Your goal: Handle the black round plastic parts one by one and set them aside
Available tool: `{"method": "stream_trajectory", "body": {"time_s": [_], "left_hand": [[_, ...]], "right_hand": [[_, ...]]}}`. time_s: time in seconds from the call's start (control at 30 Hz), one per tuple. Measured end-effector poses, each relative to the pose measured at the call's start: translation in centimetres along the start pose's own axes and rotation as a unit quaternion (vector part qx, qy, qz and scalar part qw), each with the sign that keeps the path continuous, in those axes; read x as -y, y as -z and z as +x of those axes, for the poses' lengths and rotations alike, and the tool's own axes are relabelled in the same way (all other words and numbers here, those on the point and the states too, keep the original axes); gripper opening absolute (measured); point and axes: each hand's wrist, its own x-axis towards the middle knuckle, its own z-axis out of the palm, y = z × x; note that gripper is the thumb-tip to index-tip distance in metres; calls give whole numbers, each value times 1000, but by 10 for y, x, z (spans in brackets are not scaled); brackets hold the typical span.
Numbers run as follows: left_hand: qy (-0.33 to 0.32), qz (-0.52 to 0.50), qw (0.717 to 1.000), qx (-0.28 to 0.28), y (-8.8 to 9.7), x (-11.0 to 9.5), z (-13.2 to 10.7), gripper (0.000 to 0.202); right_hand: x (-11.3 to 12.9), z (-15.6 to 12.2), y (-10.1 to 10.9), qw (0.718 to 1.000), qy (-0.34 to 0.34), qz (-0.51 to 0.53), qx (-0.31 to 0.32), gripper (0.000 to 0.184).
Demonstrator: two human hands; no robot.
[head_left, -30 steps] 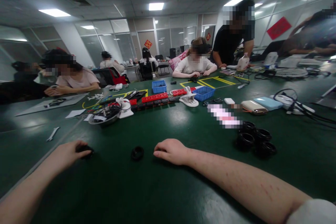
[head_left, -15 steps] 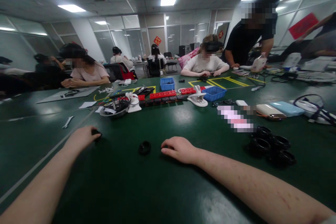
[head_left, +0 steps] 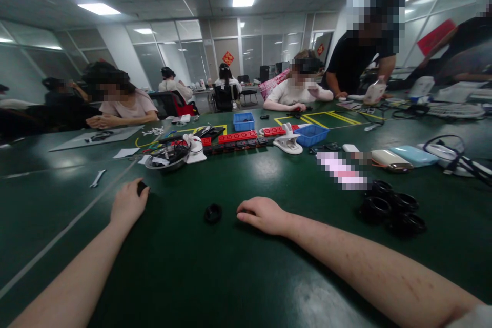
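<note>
My left hand (head_left: 129, 201) is closed around a small black part (head_left: 142, 187), mostly covered by the fingers, at the left of the green table (head_left: 172, 277). A round black ring-shaped part (head_left: 212, 213) lies on the table between my hands. Just right of that ring, my right hand (head_left: 263, 214) rests on the tabletop, fingers loosely bent with a gap to the thumb and nothing seen in them. Beside my right forearm sits a cluster of several black ring-shaped parts (head_left: 376, 208).
A wrench (head_left: 98, 178) lies at the left. Across the middle stand a metal bowl of cables (head_left: 166, 165), red strips (head_left: 237, 137), a white clip stand (head_left: 288, 144) and blue bins (head_left: 313, 135). Pouches (head_left: 391, 160) lie at the right. Several people sit or stand beyond.
My left hand has turned more upright, its wrist shifting right, with the black part still in its fingers. My right hand and the ring stay nearly in place. The view has shifted slightly.
</note>
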Motion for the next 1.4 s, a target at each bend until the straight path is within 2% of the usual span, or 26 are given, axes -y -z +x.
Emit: {"method": "stream_trajectory", "body": {"time_s": [0.2, 0.33, 0.43, 0.5, 0.63, 0.7, 0.73, 0.8, 0.87, 0.93, 1.2, 1.4], "left_hand": [[1, -48, 999, -2, 2, 1, -1, 53], [5, -71, 996, -45, 6, -5, -5, 62], [-19, -86, 989, -119, 15, -23, -15, 66], [-82, -103, 981, -141, 20, -44, -28, 64], [-260, -129, 954, -80, 19, -101, -64, 62], [-364, -132, 922, -2, 15, -126, -80, 63], [-388, -128, 912, 30, 12, -135, -85, 65], [-379, -117, 911, 109, 7, -148, -91, 66], [-361, -108, 911, 167, 4, -151, -92, 61], [-356, -103, 910, 187, 3, -150, -90, 56], [-366, -81, 906, 196, 8, -138, -82, 48], [-345, -14, 923, 171, 7, -125, -69, 49]], "right_hand": [[-1, 0, -1, 1000, 5, 1, 1, 36], [-1, 0, 0, 1000, 11, -1, 1, 36], [-2, 0, 1, 1000, 11, -5, 0, 36], [-3, 0, 0, 1000, 11, -4, -1, 37], [-4, 0, 0, 1000, 16, -3, 6, 38], [-3, 0, 1, 1000, 15, -6, 7, 38], [-3, 0, 1, 1000, 13, -10, 6, 37], [-3, 0, 1, 1000, 16, -14, 3, 37], [-4, 0, 1, 1000, 27, -15, 1, 37], [-4, -1, 0, 999, 36, -16, 0, 37], [-4, -2, 2, 999, 29, -23, 3, 37], [-3, -3, 3, 999, 24, -26, 8, 36]]}}
